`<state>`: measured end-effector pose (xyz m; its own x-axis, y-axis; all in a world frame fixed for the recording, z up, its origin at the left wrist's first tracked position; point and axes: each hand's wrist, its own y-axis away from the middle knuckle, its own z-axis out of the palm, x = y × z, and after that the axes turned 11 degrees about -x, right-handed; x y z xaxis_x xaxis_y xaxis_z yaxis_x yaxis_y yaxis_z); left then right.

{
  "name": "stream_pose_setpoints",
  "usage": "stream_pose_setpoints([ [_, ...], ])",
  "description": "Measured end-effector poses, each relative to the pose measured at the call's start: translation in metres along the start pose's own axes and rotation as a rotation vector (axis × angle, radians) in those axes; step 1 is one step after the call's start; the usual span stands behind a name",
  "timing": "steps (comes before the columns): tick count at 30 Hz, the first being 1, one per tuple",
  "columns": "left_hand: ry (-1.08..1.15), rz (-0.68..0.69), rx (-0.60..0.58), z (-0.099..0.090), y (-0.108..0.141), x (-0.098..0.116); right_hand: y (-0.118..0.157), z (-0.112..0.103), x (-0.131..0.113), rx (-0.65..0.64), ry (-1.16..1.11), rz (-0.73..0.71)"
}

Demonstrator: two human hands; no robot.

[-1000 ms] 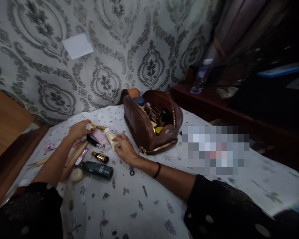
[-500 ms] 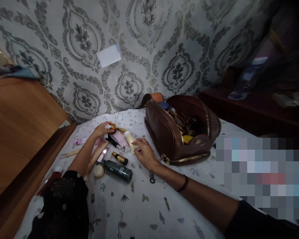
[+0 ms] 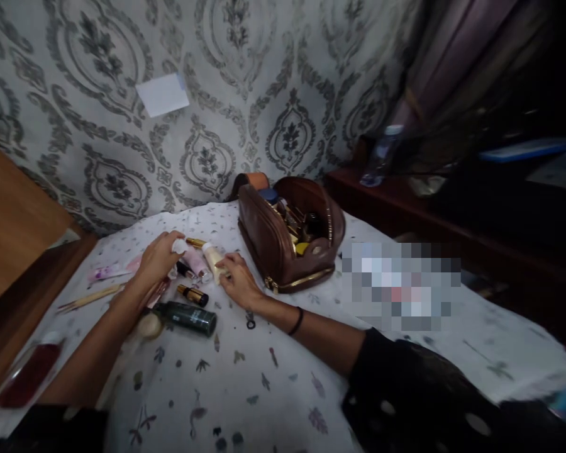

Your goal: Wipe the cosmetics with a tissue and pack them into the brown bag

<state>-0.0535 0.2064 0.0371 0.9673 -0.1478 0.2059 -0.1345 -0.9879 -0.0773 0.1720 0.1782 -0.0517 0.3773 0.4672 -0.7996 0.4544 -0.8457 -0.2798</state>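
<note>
My left hand (image 3: 160, 257) is curled with its fingertips at a small white item (image 3: 179, 245), whose kind I cannot make out. Fingers of my right hand (image 3: 240, 284) close on the lower end of a cream-coloured tube (image 3: 212, 257) with a white cap, lying on the cloth. Between the hands lie a pink tube (image 3: 197, 261) and a black tube (image 3: 185, 269), partly covered. A gold stick (image 3: 195, 242) rests behind them. Nearer me are a black-and-gold lipstick-like tube (image 3: 193, 294), a dark green bottle (image 3: 188, 318) and a round beige jar (image 3: 149, 326).
An open brown leather cosmetic bag (image 3: 268, 233), filled with items, stands right of my hands. Wooden sticks (image 3: 92, 297) and a purple-white tube (image 3: 108, 272) lie left, a red bottle (image 3: 31, 371) nearer me. A plastic bottle (image 3: 382, 157) stands on the dark ledge.
The view has turned right, so everything sits further left. An amber item seen at my left fingertips no longer shows; a white one does. My right hand stays at the cream tube.
</note>
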Motion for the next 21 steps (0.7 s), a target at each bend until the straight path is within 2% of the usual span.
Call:
stream_pose_setpoints([
  [2,0.009,0.094,-0.019,0.007,0.015,0.011,0.001,0.0,-0.001,0.006,0.026,0.013],
  [5,-0.004,0.15,-0.005,0.014,0.037,0.021,0.001,0.0,0.0,0.011,0.05,0.006],
  [10,0.077,0.167,0.022,0.007,0.061,0.022,0.001,-0.001,0.006,0.013,0.041,-0.038],
  [15,0.18,-0.001,0.107,-0.009,0.069,0.013,-0.001,0.001,0.012,0.017,0.031,-0.07],
  [21,0.148,-0.139,0.15,-0.009,0.063,-0.006,-0.001,0.002,0.014,0.014,0.049,-0.089],
])
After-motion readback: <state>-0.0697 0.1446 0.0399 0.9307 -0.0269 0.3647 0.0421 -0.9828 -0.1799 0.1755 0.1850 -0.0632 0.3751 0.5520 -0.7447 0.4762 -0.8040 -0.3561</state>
